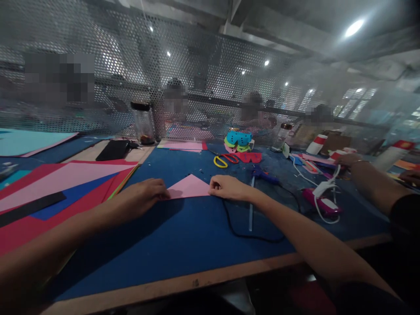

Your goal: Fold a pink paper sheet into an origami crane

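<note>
Blue-topped counter [183, 245]: left, a stack of coloured paper sheets [59, 183]; far, a jar [143, 123] before the perforated metal screen [210, 74]; centre-far, yellow-handled scissors [220, 162]; right, a blue glue gun [265, 176], a pink glue gun [320, 203] and a co-worker's forearm [370, 181].

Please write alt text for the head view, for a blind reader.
Left hand and right hand press the ends of a pink paper triangle on a blue table. Coloured sheets lie left; scissors, a glue gun and a co-worker's arm right.
</note>
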`<state>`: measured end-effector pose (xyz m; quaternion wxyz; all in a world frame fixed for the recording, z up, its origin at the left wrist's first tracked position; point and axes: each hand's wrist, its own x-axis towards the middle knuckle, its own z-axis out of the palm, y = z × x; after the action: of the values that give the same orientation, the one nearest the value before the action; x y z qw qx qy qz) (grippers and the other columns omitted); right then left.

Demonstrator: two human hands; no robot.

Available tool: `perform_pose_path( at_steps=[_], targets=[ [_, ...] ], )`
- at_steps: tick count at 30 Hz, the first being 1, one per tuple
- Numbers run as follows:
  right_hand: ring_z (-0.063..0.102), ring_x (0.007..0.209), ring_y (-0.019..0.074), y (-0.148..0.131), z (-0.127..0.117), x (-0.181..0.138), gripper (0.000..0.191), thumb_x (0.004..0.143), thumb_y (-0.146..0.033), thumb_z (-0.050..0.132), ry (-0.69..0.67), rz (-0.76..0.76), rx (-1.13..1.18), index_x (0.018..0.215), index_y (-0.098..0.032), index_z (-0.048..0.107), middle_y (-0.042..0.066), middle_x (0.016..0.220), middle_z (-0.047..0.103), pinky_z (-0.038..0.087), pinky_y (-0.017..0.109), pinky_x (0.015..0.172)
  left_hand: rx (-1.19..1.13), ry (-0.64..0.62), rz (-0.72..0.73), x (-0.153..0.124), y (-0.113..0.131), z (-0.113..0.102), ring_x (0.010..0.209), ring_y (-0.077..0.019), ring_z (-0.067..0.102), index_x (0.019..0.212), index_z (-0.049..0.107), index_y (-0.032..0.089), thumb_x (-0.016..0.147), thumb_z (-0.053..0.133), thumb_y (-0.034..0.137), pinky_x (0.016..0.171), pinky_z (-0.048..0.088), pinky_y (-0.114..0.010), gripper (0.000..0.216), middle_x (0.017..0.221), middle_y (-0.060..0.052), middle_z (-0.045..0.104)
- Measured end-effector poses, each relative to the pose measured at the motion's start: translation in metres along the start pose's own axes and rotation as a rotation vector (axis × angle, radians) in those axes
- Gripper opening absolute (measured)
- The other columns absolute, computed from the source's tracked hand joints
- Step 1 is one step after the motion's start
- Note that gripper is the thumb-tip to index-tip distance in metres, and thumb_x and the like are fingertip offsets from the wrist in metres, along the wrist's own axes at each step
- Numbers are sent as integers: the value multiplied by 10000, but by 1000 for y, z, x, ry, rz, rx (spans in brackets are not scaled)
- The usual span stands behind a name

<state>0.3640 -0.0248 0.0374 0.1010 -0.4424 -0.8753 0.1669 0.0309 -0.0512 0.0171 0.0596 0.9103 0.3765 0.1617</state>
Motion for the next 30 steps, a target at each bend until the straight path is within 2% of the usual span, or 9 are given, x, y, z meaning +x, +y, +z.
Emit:
perform_pose_path(
  at_steps=[4, 7, 9, 12, 22, 26, 30],
  targets=[
    [610, 795, 147, -1, -2, 1, 109, 890, -271, 660, -10, -4, 4, 907, -165, 678, 36, 925, 708, 387, 242, 668, 133, -24, 46, -3, 14, -1, 952, -220, 686, 1016, 713, 218, 927, 388, 106, 826, 513, -316, 355, 1025, -77, 697],
    [606, 799, 149, -1, -3, 1, 103, 885, -261, 656, -15, -12, 9, 906, -162, 675, 36, 924, 704, 385, 244, 670, 190, -1, 54, -2, 25, -1, 915, -241, 690, 1047, 712, 201, 995, 409, 214, 799, 520, -339, 308, 1006, -92, 695],
    [605, 801, 150, 0, -3, 1, 104, 881, -261, 658, -17, -13, 16, 908, -162, 673, 35, 923, 703, 385, 245, 672, 185, 8, 67, -1, 31, 1, 922, -242, 686, 1115, 710, 204, 1026, 401, 256, 809, 525, -339, 325, 1010, -96, 691],
    [606, 797, 151, 1, -2, 2, 105, 876, -263, 662, -17, -17, 20, 902, -162, 671, 36, 919, 704, 384, 246, 670, 131, 12, 96, 2, 37, 7, 955, -228, 678, 1203, 693, 224, 1034, 363, 207, 818, 528, -316, 371, 1076, -98, 683],
    [630, 831, 157, -3, -7, 1, 136, 884, -287, 643, -59, 21, -12, 933, -167, 685, 43, 963, 727, 365, 233, 658, 175, 52, 129, 5, 39, 14, 991, -217, 658, 1284, 666, 227, 1012, 346, 119, 854, 538, -317, 434, 1091, -90, 664],
    [630, 822, 159, -3, -9, 0, 149, 881, -312, 661, -61, 60, -16, 925, -172, 684, 39, 942, 730, 351, 232, 644, 226, 46, 144, 5, 38, 16, 959, -212, 653, 1380, 623, 271, 1038, 362, 160, 828, 539, -317, 444, 1100, -85, 651],
    [624, 800, 150, -3, -12, -2, 145, 894, -304, 662, -68, 67, -1, 916, -162, 681, 37, 908, 726, 349, 228, 638, 231, 51, 141, 7, 40, 17, 961, -221, 648, 1390, 624, 280, 1054, 385, 203, 812, 541, -330, 420, 1102, -89, 646]
  ],
)
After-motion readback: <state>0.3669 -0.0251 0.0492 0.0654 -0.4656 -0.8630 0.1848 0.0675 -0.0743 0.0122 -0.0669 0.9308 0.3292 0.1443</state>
